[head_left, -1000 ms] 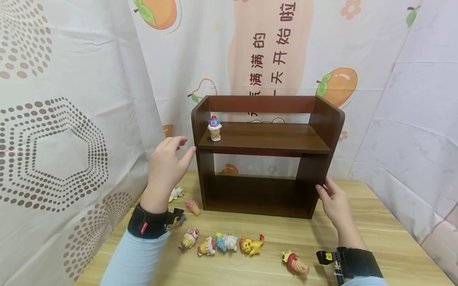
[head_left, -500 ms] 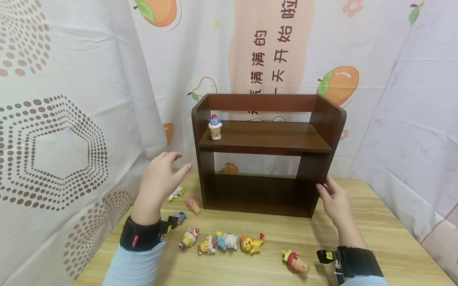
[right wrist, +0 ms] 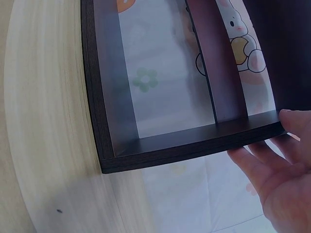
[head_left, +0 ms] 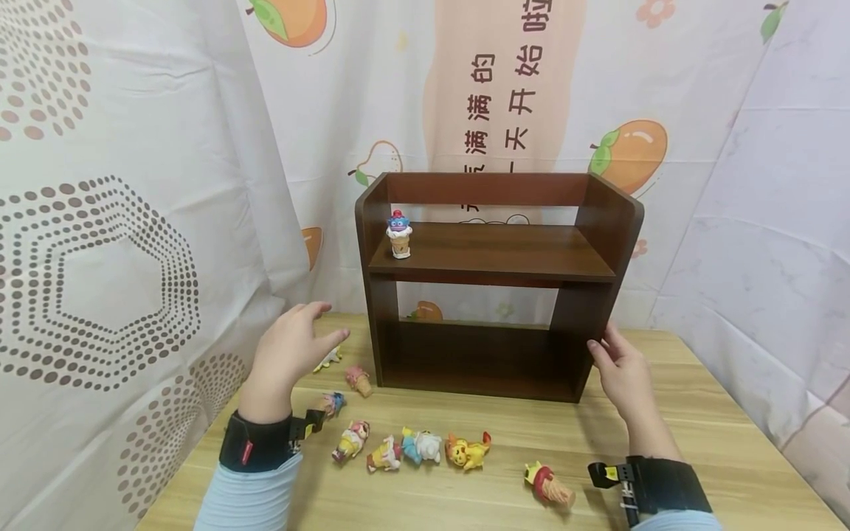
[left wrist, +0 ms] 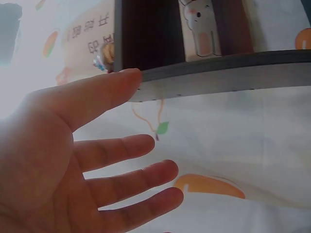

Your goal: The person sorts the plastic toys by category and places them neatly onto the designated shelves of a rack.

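The left hand [head_left: 290, 352] has come down from beside the dark brown wooden shelf [head_left: 494, 254], fingers spread and holding nothing; it now hangs over the little toy figures [head_left: 412, 448] lying on the pale wooden table [head_left: 697, 442]; the right hand [head_left: 620, 372] stays on the shelf's side, thumb pressed to the front edge; one blue-headed ice-cream toy [head_left: 399, 234] stands on the upper board.

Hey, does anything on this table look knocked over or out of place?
Yes. Only the blue ice-cream figurine stands upright, on the upper board of the brown shelf. The other figurines lie tipped on their sides on the wooden table, such as the yellow one and the red-and-yellow one. Nothing looks damaged.
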`<state>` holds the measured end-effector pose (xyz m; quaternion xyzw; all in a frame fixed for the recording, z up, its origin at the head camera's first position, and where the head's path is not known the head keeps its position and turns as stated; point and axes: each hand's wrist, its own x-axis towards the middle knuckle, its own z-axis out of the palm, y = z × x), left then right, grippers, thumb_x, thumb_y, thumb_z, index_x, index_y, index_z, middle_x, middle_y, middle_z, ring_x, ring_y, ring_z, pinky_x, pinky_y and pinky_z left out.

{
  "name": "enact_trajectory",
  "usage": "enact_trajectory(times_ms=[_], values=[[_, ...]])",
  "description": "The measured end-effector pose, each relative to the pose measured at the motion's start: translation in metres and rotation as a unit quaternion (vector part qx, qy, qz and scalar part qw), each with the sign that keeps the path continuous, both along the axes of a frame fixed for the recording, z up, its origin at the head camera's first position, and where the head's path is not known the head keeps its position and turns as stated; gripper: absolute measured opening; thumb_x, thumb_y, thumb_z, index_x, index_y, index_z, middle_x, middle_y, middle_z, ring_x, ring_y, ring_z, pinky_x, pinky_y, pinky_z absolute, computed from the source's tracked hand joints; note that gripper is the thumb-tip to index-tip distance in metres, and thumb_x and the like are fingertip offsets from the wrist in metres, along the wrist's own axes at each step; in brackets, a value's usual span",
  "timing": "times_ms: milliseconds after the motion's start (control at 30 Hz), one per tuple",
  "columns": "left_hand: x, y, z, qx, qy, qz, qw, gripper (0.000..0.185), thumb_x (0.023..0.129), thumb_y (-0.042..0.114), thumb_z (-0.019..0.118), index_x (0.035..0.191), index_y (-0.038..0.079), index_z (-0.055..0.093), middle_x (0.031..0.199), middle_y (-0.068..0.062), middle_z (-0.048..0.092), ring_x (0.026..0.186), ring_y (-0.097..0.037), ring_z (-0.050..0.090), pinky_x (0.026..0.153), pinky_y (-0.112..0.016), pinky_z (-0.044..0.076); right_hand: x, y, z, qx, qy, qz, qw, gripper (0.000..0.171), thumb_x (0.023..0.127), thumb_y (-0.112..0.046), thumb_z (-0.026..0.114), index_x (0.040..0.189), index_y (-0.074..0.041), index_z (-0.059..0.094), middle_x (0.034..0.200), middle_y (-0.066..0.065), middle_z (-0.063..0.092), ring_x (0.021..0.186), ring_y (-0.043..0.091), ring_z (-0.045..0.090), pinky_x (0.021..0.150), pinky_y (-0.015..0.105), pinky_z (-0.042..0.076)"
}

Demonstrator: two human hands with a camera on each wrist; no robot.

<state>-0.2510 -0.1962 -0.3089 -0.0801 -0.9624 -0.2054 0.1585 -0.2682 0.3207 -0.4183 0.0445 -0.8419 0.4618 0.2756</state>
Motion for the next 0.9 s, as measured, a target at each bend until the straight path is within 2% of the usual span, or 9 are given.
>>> enact_trajectory(times_ms=[367, 567, 700, 900], values=[[-0.012, -0.010, -0.024, 0.009, -0.038, 0.019, 0.9990, 0.066, 0.092, 0.050, 0.069, 0.141, 0.006, 0.058, 0.136, -0.023, 0.059, 0.124, -0.044, 0.054, 0.097, -0.060, 0.045, 0.002, 0.000, 0.000, -0.003, -0.002, 0.001, 1.000, 0.053, 0.106, -0.019, 0.056, 0.157, -0.018, 0.042, 0.150, 0.018, 0.048, 0.127, 0.044, 0.052, 0.078, 0.009, 0.048], [-0.017, -0.014, -0.035, 0.015, -0.060, 0.018, 0.9979, 0.068, 0.089, 0.047, 0.072, 0.141, 0.006, 0.057, 0.138, -0.021, 0.059, 0.126, -0.044, 0.053, 0.098, -0.060, 0.044, 0.002, 0.000, 0.000, 0.002, -0.003, -0.004, 1.000, 0.053, 0.106, -0.019, 0.056, 0.157, -0.017, 0.042, 0.150, 0.019, 0.047, 0.126, 0.044, 0.053, 0.077, 0.009, 0.048], [-0.019, -0.016, -0.043, 0.020, -0.082, 0.015, 0.9963, 0.069, 0.086, 0.044, 0.075, 0.142, 0.007, 0.057, 0.138, -0.021, 0.059, 0.125, -0.045, 0.054, 0.099, -0.060, 0.044, 0.002, -0.001, 0.001, 0.004, -0.007, -0.008, 1.000, 0.053, 0.106, -0.021, 0.056, 0.157, -0.018, 0.041, 0.150, 0.020, 0.048, 0.125, 0.043, 0.054, 0.077, 0.008, 0.048], [-0.020, -0.018, -0.052, 0.014, -0.088, 0.020, 0.9958, 0.067, 0.084, 0.038, 0.077, 0.139, 0.006, 0.059, 0.134, -0.022, 0.062, 0.121, -0.045, 0.057, 0.096, -0.061, 0.045, 0.002, 0.000, 0.001, 0.008, 0.001, -0.008, 1.000, 0.053, 0.106, -0.020, 0.056, 0.157, -0.017, 0.042, 0.147, 0.022, 0.049, 0.124, 0.045, 0.055, 0.077, 0.008, 0.047]])
